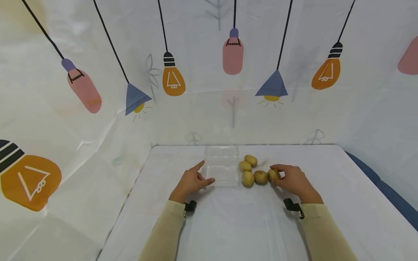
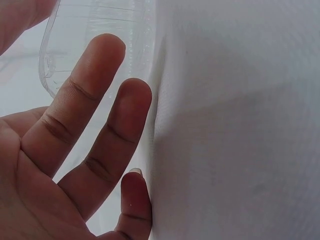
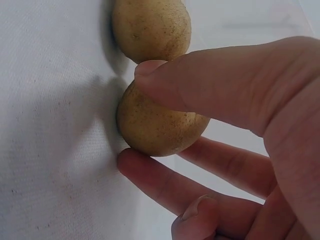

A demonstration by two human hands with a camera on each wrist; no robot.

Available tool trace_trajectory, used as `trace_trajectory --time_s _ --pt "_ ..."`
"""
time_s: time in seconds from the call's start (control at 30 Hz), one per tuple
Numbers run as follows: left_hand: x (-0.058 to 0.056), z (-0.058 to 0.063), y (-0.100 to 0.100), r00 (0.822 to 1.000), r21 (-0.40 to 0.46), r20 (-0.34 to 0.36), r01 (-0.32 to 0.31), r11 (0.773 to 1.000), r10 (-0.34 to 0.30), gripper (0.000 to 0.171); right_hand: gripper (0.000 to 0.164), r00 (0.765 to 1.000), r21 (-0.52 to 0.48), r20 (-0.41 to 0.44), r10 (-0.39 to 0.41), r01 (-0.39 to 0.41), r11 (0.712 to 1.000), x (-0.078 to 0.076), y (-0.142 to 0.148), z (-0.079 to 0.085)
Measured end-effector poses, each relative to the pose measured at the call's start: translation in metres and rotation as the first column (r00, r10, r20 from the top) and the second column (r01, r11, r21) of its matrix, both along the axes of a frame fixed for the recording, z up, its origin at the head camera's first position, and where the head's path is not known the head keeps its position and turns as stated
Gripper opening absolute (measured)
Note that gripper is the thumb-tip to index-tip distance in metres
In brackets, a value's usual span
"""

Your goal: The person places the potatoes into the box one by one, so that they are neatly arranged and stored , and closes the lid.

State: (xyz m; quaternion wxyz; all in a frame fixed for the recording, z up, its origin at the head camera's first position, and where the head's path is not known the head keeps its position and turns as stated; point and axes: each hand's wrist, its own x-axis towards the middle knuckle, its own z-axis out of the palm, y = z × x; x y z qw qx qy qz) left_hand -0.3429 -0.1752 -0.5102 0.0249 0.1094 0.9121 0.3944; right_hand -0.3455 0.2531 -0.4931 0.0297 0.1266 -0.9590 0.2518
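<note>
1. Your clear container (image 1: 222, 175) looks like thin, glossy plastic, ridged in places.
2. Your potatoes (image 1: 260, 177) have matt, mostly smooth skin with fine specks.
3. Your tablecloth (image 1: 228, 224) is matt, finely woven cloth.
4. Your sleeves (image 1: 166, 228) look like matt fabric.
5. Your creased backdrop (image 1: 202, 116) has a faint sheen; paper or plastic, you cannot tell.

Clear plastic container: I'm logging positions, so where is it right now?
In the head view, the clear plastic container lies near the far edge of the table, between the left hand and the potatoes.
</note>
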Motion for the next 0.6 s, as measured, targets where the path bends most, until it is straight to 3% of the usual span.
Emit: trace_trajectory --time_s 0.6 --pt "0.0002 0.0003 -0.0009 1.0 -0.015 0.007 -0.002 1.0 0.002 0.108 0.055 0.999 -0.049 -0.046 0.025 -0.027 0.998 0.0018 0.0008 0.003"
